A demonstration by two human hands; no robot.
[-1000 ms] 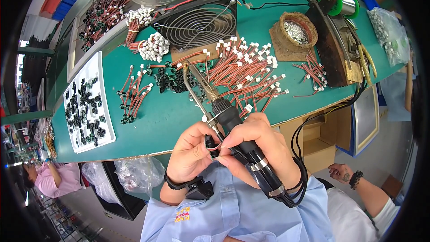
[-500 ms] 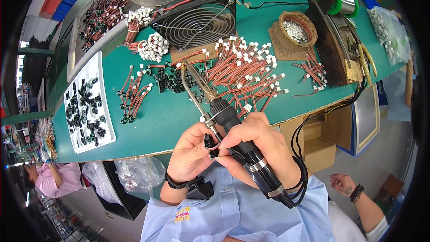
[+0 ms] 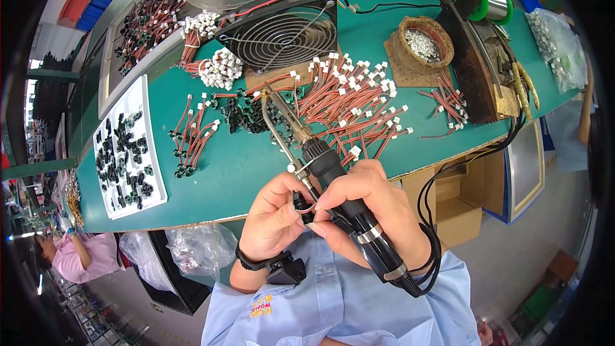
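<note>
My right hand [image 3: 381, 208] is closed round a black soldering iron [image 3: 327, 165] with a thin metal feed tube [image 3: 275, 129] clamped alongside. The iron's tip points up and away over the table. Between the thumb and fingers of my left hand [image 3: 274, 216] is a small black part [image 3: 299, 202] with a short wire at it; my right fingertips meet it from the other side. Beyond the iron's tip lies a heap of small black and green parts [image 3: 246, 114]. Red-and-black wire leads with white connectors [image 3: 349, 90] spread to the right of it.
A black fan [image 3: 282, 35] stands at the back of the green table [image 3: 256, 182]. A round pot of metal bits [image 3: 423, 45] and a solder reel [image 3: 496, 3] are to the right. A white tray [image 3: 154, 173] of black parts lies left. Cables [image 3: 426, 202] hang beside my right wrist.
Both hands keep nearly the same place and grip. The view has shifted very slightly. Another person's arm at the lower right has mostly gone out of sight.
</note>
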